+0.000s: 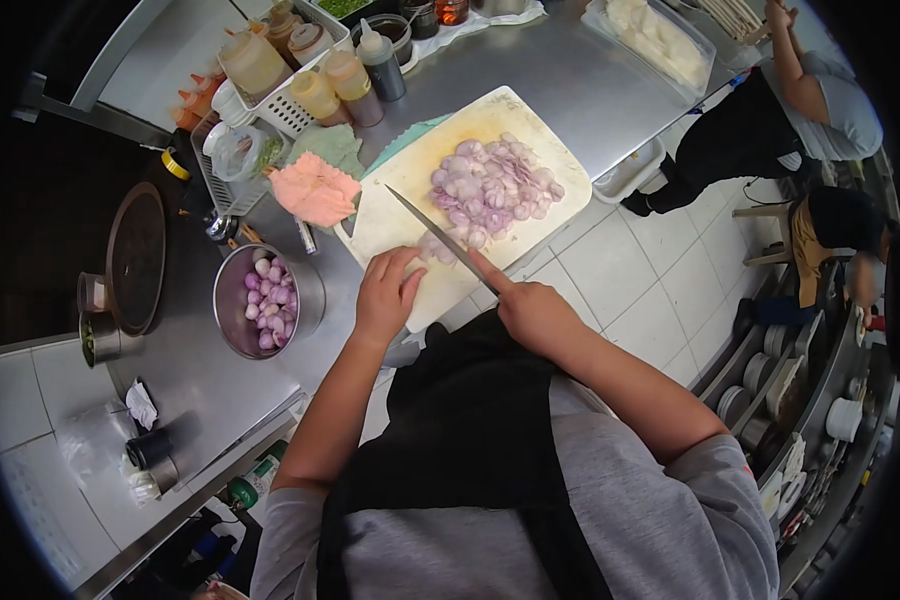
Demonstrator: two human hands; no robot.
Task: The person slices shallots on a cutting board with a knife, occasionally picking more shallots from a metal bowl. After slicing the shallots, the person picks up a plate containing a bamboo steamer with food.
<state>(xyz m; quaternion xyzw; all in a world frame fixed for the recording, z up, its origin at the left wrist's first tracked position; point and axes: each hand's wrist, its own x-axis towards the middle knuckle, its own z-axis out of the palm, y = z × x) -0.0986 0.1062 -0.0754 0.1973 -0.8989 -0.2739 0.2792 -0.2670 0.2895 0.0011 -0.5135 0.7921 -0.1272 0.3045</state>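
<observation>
My right hand (538, 315) grips the handle of a long kitchen knife (432, 226), its index finger stretched along the blade. The blade lies slantwise over the white cutting board (382, 215), tip toward the far left. Sliced shallots (490, 185) form a pile beyond the blade, and a few slices sit close to its near side. My left hand (385, 295) rests at the board's near left edge, fingers bent and thumb apart from them, with nothing visible between them. Left of the board, a steel pot (312, 300) holds whole peeled shallots (270, 305).
A pink cloth (315, 190) and a green cloth (330, 150) lie by the board's left corner. Behind stand squeeze bottles (348, 82) and a white basket (292, 112). A clear tub (660, 45) is at the far right. Another person (770, 110) stands across the tiled floor.
</observation>
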